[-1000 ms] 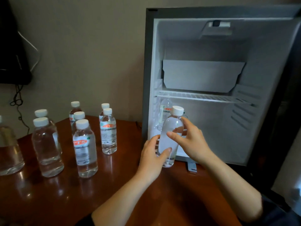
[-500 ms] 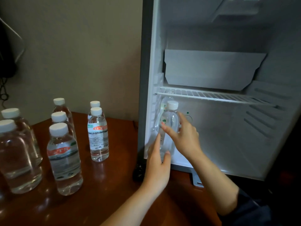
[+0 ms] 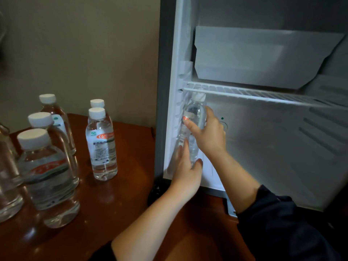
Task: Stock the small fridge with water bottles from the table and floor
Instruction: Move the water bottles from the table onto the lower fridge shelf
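Both hands are reaching into the open fridge (image 3: pixel 282 157) and sharing one water bottle (image 3: pixel 194 113). The right hand (image 3: pixel 209 136) is wrapping the bottle's upper body, thumb lying across the front and fingers curling round the far side. The left hand (image 3: pixel 186 172) is sitting just below the right hand, holding the bottle's lower part between its fingers on the left and its thumb on the right near the base. The bottle is standing with its long axis close to vertical, leaning slightly, and its white cap (image 3: pixel 197 96) is pointing up above the right hand. The cap is sitting just under the front rail of the wire shelf (image 3: pixel 263 96); whether it is touching I cannot tell. The bottle is lying close against the fridge's inner wall on the left-hand side. A pale folded panel (image 3: pixel 263 57) is resting on the shelf, well above both hands. Further capped bottles (image 3: pixel 101 146) are standing upright on the brown table (image 3: pixel 131 194), off to the left of the left hand and apart from it, caps pointing up. A dark sleeve (image 3: pixel 278 223) is covering the right forearm.
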The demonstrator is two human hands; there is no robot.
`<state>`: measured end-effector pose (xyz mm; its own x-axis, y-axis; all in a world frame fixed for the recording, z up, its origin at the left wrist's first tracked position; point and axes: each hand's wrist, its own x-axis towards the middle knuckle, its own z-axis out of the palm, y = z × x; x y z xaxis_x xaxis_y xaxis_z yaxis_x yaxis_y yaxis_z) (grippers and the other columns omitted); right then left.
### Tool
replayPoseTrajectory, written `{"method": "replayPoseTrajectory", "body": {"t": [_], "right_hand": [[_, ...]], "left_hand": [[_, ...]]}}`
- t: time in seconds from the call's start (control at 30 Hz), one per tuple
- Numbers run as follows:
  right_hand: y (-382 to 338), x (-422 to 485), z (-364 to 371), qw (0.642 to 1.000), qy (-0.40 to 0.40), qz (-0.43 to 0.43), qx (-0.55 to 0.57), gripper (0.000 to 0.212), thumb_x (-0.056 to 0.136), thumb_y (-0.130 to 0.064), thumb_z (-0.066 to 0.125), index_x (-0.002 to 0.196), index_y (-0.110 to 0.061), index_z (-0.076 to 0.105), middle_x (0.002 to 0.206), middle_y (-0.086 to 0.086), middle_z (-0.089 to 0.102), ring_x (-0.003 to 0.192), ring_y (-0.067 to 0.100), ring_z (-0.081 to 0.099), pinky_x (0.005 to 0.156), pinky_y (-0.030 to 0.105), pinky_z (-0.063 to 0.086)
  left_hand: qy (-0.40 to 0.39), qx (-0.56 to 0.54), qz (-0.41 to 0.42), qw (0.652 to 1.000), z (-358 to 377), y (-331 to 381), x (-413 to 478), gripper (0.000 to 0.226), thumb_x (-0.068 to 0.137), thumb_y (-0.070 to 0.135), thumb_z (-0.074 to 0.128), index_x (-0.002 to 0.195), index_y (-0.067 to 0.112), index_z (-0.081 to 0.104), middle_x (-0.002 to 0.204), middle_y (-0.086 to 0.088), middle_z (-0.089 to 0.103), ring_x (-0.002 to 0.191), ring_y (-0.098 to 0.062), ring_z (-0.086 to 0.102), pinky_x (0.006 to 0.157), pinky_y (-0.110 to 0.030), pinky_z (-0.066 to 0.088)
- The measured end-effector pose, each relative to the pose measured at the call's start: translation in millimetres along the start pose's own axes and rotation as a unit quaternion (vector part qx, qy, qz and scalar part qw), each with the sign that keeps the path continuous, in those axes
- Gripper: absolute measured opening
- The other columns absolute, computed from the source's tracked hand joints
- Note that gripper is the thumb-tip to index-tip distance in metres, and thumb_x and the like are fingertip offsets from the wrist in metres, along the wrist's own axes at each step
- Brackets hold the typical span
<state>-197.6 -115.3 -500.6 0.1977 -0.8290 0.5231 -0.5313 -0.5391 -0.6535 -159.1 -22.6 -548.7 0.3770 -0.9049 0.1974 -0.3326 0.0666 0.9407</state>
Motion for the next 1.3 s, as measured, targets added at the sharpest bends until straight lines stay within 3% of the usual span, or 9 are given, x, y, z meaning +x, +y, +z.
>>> {"method": "replayPoseTrajectory", "body": {"t": [0.27, 0.43, 0.6, 0.7, 0.77, 0.9, 1.0, 1.17, 1.3], "right_hand": [[3, 14, 9, 0.999, 0.009, 0.013, -0.030, 0.073, 0.084, -0.056, 0.058, 0.142, -0.021, 0.032, 0.131, 0.006, 0.055, 0.117, 0.030, 0.055, 0.088, 0.041, 0.043], [0, 10, 3, 0.999, -0.037, 0.028, -0.013, 0.073, 0.087, -0.047, 0.058, 0.146, -0.019, 0.026, 0.137, 0.008, 0.051, 0.124, 0.031, 0.050, 0.097, 0.044, 0.041], [6, -12, -11, 0.993, -0.095, 0.064, 0.000, 0.048, 0.091, -0.036, 0.056, 0.128, -0.006, 0.049, 0.123, 0.013, 0.059, 0.116, 0.031, 0.054, 0.094, 0.038, 0.042], [6, -35, -22, 0.991, -0.112, 0.060, -0.031, 0.043, 0.092, -0.034, 0.056, 0.127, -0.010, 0.051, 0.124, 0.010, 0.058, 0.115, 0.027, 0.054, 0.089, 0.032, 0.038], [3, -48, -27, 0.988, -0.143, 0.047, -0.040, 0.034, 0.091, -0.033, 0.057, 0.118, -0.013, 0.057, 0.118, 0.007, 0.061, 0.107, 0.025, 0.058, 0.085, 0.028, 0.039], [-11, -76, -33, 0.972, -0.233, 0.023, 0.005, 0.009, 0.087, -0.033, 0.062, 0.088, -0.024, 0.061, 0.098, 0.002, 0.067, 0.084, 0.024, 0.067, 0.081, 0.042, 0.055], [-31, -100, -34, 0.943, -0.328, 0.012, 0.065, 0.006, 0.089, -0.023, 0.061, 0.088, -0.016, 0.062, 0.089, 0.004, 0.062, 0.072, 0.021, 0.065, 0.068, 0.034, 0.052], [-66, -138, -22, 0.892, -0.446, -0.030, 0.070, 0.017, 0.092, -0.018, 0.057, 0.106, -0.008, 0.059, 0.090, 0.007, 0.059, 0.074, 0.015, 0.060, 0.054, 0.015, 0.047], [-93, -152, 0, 0.887, -0.451, -0.093, 0.041, 0.023, 0.090, -0.027, 0.060, 0.112, -0.019, 0.057, 0.093, 0.000, 0.063, 0.083, 0.014, 0.062, 0.072, 0.027, 0.051]], "left_hand": [[-0.018, 0.006, -0.012, 1.000, 2, -1, 23, 0.068, 0.096, 0.019, 0.045, 0.149, 0.029, 0.002, 0.158, 0.006, 0.002, 0.146, -0.012, 0.005, 0.114, -0.026, 0.013], [-0.017, 0.023, -0.031, 0.999, -7, -5, 19, 0.062, 0.095, 0.024, 0.044, 0.147, 0.033, 0.011, 0.156, 0.006, 0.020, 0.143, -0.016, 0.021, 0.114, -0.031, 0.021], [-0.078, -0.002, 0.001, 0.997, -29, 2, -9, 0.044, 0.099, 0.024, 0.037, 0.143, 0.024, 0.032, 0.132, 0.006, 0.046, 0.123, -0.006, 0.041, 0.098, -0.014, 0.032], [-0.126, 0.035, 0.016, 0.991, -48, 2, -29, 0.034, 0.098, 0.023, 0.038, 0.130, 0.020, 0.049, 0.125, 0.000, 0.058, 0.120, -0.012, 0.052, 0.106, -0.023, 0.035], [-0.154, 0.073, 0.025, 0.985, -63, 4, -44, 0.030, 0.098, 0.020, 0.038, 0.122, 0.018, 0.055, 0.114, -0.002, 0.063, 0.109, -0.013, 0.059, 0.100, -0.024, 0.040], [-0.181, 0.130, 0.028, 0.974, -99, 5, -81, 0.028, 0.099, 0.024, 0.038, 0.119, 0.020, 0.057, 0.108, 0.005, 0.065, 0.102, -0.005, 0.062, 0.094, -0.019, 0.044], [-0.164, 0.162, 0.014, 0.973, -128, -3, -109, 0.023, 0.097, 0.029, 0.042, 0.113, 0.029, 0.059, 0.109, 0.006, 0.067, 0.101, -0.004, 0.061, 0.095, -0.022, 0.046], [-0.089, 0.164, -0.010, 0.982, -179, -25, -153, 0.018, 0.091, 0.031, 0.054, 0.109, 0.029, 0.060, 0.107, 0.008, 0.066, 0.101, -0.002, 0.061, 0.090, -0.018, 0.046], [-0.018, 0.145, -0.025, 0.989, -218, -41, -178, 0.038, 0.073, 0.050, 0.060, 0.105, 0.029, 0.062, 0.104, 0.005, 0.067, 0.097, -0.003, 0.063, 0.090, -0.023, 0.050]]}}
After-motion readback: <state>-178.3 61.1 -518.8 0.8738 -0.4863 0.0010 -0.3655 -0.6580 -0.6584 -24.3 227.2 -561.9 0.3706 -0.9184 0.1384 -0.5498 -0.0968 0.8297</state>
